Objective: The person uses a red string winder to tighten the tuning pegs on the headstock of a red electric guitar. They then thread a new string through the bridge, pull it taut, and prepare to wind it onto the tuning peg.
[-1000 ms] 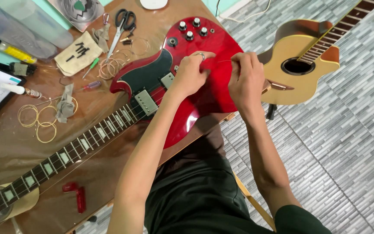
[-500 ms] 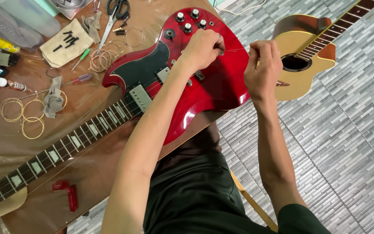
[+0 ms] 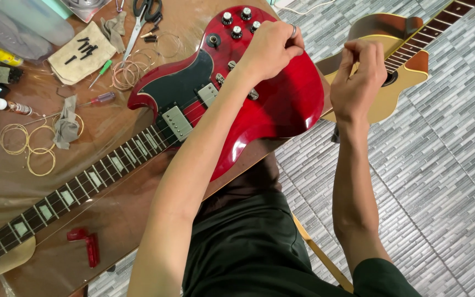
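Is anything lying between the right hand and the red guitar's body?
Nothing visible does. The right hand is raised just off the edge of the red electric guitar, fingers pinched, with only open air between. The left hand already rests on the body.

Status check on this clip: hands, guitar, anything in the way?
Left hand on the red electric guitar near its bridge. Right hand raised off its edge, fingers pinched; any string unseen. Acoustic guitar close behind.
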